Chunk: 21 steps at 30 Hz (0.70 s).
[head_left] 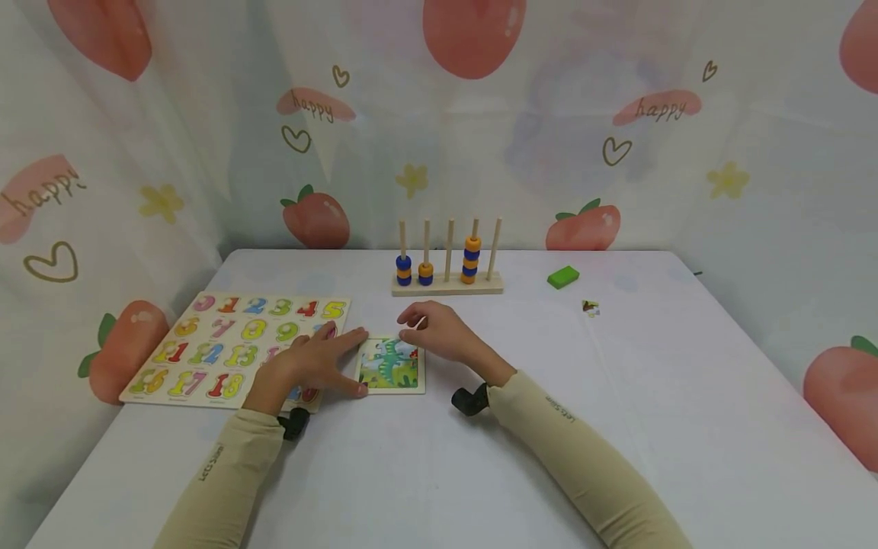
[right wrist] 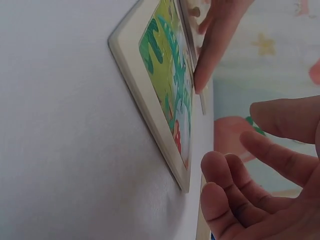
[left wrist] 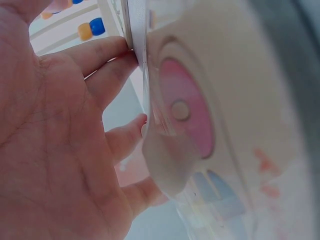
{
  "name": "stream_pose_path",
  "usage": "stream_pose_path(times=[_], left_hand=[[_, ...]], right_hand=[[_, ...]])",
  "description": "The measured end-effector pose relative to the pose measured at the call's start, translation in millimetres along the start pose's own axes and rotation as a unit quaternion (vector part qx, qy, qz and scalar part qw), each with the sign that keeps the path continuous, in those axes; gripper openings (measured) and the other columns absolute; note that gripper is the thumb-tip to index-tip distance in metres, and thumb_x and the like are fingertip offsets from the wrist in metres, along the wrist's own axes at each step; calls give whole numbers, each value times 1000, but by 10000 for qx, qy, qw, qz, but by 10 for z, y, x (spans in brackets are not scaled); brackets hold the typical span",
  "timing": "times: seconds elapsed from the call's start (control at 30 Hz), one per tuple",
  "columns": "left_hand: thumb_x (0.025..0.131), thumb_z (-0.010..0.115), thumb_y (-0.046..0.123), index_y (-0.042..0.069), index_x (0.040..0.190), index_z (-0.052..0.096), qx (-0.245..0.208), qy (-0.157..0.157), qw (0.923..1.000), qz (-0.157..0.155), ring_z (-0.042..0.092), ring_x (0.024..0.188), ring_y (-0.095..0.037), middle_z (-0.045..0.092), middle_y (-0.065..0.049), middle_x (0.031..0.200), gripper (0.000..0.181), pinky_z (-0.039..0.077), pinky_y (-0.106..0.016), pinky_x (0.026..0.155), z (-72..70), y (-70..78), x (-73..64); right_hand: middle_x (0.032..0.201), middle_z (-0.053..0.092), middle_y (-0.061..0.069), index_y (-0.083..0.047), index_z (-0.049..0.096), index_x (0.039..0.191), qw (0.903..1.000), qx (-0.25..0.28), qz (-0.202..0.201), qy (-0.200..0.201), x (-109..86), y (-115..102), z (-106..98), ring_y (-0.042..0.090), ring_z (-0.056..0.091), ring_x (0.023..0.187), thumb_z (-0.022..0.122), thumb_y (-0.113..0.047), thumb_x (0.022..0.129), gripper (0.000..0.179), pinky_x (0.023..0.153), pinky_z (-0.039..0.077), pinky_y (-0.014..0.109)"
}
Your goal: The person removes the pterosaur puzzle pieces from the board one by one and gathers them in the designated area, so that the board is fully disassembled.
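A small dinosaur jigsaw puzzle (head_left: 389, 364) in a pale wooden frame lies flat on the table. My left hand (head_left: 309, 362) spreads its fingers over the right side of the number board (head_left: 240, 330), thumb and forefinger at the puzzle's left edge. Seen from the right wrist, a left fingertip (right wrist: 199, 85) is at the frame's far edge. My right hand (head_left: 439, 332) hovers by the puzzle's upper right corner, its fingers loosely bent with nothing between them. The left wrist view shows the left palm (left wrist: 55, 130) beside the board's pink piece (left wrist: 187, 107).
Behind the puzzle stands a wooden peg rack (head_left: 447, 288) with blue and orange beads on three pegs. Toward the back right lie a green block (head_left: 563, 277) and a loose picture puzzle piece (head_left: 591, 309). A patterned curtain (head_left: 480, 137) hangs behind the white table (head_left: 411, 480).
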<state>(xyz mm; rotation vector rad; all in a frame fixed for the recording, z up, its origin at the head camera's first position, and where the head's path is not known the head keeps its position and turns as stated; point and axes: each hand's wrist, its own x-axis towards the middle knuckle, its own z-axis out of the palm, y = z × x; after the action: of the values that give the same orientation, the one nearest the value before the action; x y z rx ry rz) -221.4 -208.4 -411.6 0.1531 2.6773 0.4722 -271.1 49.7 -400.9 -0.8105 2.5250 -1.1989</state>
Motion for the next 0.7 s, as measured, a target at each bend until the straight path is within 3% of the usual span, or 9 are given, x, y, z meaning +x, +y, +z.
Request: stream_pose_path(times=[0.13, 0.37, 0.7], left_hand=[[76, 90, 63, 33, 170, 34, -5, 57, 10000, 56, 17, 149, -68, 15, -25, 175, 113, 26, -89, 105, 39, -47, 52], [79, 89, 60, 32, 170, 34, -51, 12, 9999, 89, 16, 149, -69, 14, -26, 175, 110, 26, -89, 106, -24, 34, -53], [81, 88, 60, 31, 170, 35, 21, -21, 9999, 122, 18, 147, -70, 14, -28, 174, 107, 26, -89, 106, -66, 92, -118]], right_hand=[[122, 68, 11, -1, 71, 130, 9998, -117, -29, -170, 16, -41, 38, 26, 65, 107, 70, -17, 104, 30, 88, 58, 35], [126, 65, 16, -1, 70, 131, 9985, -325, -183, -391, 55, -94, 97, 23, 65, 103, 73, -12, 102, 31, 87, 58, 33], [126, 62, 14, -6, 72, 132, 9925, -988, -206, -692, 115, -197, 176, 27, 59, 116, 74, -13, 102, 31, 97, 55, 38]])
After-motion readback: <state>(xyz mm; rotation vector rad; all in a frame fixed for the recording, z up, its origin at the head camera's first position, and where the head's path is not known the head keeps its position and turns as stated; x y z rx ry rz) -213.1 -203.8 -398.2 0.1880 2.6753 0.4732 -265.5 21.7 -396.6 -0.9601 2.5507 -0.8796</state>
